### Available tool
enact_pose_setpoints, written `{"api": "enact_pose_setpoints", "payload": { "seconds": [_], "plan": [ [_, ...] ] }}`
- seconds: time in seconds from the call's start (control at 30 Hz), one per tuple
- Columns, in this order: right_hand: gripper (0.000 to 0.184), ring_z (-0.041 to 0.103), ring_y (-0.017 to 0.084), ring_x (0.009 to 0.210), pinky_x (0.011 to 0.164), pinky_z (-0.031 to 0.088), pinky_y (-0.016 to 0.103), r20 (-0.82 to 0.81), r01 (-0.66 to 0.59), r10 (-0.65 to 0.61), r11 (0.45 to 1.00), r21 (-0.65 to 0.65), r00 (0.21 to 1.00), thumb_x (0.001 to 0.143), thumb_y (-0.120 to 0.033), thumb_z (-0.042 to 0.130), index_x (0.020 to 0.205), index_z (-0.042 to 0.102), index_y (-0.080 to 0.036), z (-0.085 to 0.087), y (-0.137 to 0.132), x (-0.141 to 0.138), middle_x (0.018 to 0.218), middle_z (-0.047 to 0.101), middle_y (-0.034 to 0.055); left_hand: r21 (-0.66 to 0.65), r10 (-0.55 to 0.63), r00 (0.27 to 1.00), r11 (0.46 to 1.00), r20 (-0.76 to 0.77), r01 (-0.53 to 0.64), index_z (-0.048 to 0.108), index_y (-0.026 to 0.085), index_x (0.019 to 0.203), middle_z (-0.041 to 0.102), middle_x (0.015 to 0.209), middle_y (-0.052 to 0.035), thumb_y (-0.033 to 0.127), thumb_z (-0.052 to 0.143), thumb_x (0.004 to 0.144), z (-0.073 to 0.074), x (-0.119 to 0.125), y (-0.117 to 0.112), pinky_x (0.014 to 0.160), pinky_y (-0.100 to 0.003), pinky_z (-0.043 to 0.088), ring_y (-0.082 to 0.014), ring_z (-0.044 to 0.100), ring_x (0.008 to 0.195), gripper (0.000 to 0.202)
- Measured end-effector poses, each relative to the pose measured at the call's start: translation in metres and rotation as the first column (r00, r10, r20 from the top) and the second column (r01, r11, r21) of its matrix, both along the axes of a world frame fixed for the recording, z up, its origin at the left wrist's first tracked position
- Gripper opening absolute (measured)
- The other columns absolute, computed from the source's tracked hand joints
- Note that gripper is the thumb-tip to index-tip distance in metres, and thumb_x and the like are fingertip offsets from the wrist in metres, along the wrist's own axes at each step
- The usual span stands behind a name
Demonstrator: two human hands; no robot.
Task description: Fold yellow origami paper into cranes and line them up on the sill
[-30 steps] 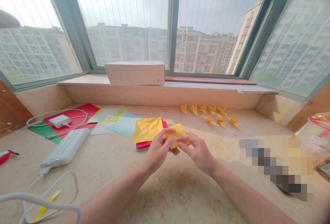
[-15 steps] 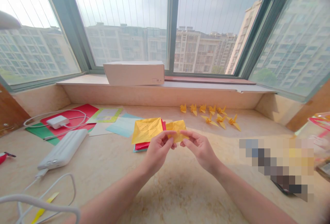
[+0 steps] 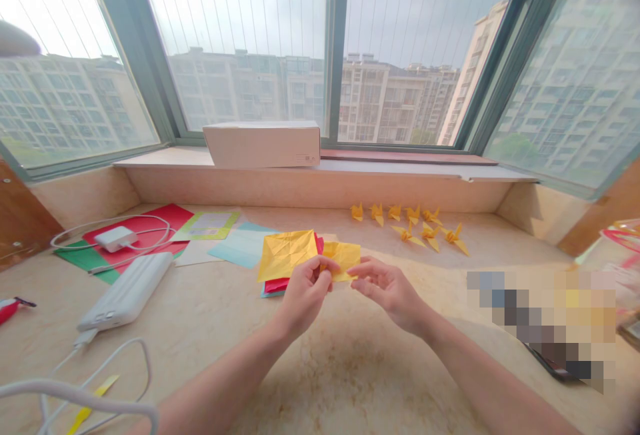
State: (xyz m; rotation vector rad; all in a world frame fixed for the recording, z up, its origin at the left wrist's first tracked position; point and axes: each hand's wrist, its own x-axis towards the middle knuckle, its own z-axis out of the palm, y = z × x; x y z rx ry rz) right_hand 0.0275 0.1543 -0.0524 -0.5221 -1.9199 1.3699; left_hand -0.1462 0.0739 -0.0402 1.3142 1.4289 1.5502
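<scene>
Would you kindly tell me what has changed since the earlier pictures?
The small yellow paper, tilted a second ago, now sits squarer, pinched by the left hand; the right hand is at its right edge, its hold unclear. The yellow cranes and paper stack stayed put.

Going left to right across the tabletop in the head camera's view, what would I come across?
Red object at the edge, white power bank, light blue sheet, left hand, small yellow paper, right hand, rightmost folded yellow bird.
</scene>
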Motion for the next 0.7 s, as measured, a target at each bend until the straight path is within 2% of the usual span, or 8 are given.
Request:
{"api": "enact_pose_setpoints", "payload": {
  "seconds": [0.17, 0.3, 0.4, 0.7],
  "plan": [
    [0.026, 0.061, 0.019, 0.092, 0.083, 0.049, 0.033, 0.102, -0.076, 0.075, 0.997, 0.005, 0.992, 0.084, -0.041, 0.068, 0.101, 0.075, -0.023, 0.008, 0.001, 0.006, 0.103, 0.061, 0.0057, 0.015, 0.008, 1.0, 1.0, -0.007, -0.008, 0.062, 0.015, 0.078, 0.054, 0.059, 0.0031, 0.017, 0.049, 0.076, 0.004, 0.001, -0.002, 0.054, -0.021, 0.039, -0.0108, 0.049, 0.056, 0.013],
    [0.029, 0.062, 0.019, 0.087, 0.08, 0.049, 0.034, 0.213, -0.145, 0.15, 0.989, -0.037, 0.966, 0.084, -0.043, 0.068, 0.105, 0.075, -0.024, 0.011, -0.002, 0.009, 0.098, 0.067, 0.0055, -0.007, 0.0, 1.0, 1.0, -0.023, 0.0, 0.06, 0.016, 0.074, 0.053, 0.06, 0.0032, 0.018, 0.049, 0.076, 0.002, 0.001, -0.002, 0.052, -0.021, 0.038, -0.0102, 0.046, 0.055, 0.011],
    [0.03, 0.063, 0.019, 0.083, 0.08, 0.049, 0.035, 0.274, -0.138, 0.136, 0.99, -0.014, 0.952, 0.082, -0.04, 0.07, 0.107, 0.074, -0.024, 0.015, -0.005, 0.01, 0.096, 0.07, 0.0051, -0.028, -0.007, 1.0, 1.0, -0.026, 0.006, 0.06, 0.016, 0.075, 0.053, 0.062, 0.0027, 0.018, 0.049, 0.076, -0.002, 0.0, -0.001, 0.053, -0.021, 0.039, -0.0104, 0.046, 0.056, 0.012],
    [0.032, 0.064, 0.019, 0.086, 0.082, 0.051, 0.036, 0.274, -0.114, 0.088, 0.991, 0.078, 0.958, 0.082, -0.034, 0.071, 0.112, 0.071, -0.024, 0.018, -0.005, 0.009, 0.107, 0.07, 0.0068, -0.059, -0.022, 1.0, 0.998, -0.004, 0.022, 0.059, 0.016, 0.076, 0.054, 0.062, 0.002, 0.018, 0.047, 0.076, -0.005, 0.0, 0.001, 0.052, -0.021, 0.038, -0.0102, 0.046, 0.056, 0.012]
  ]
}}
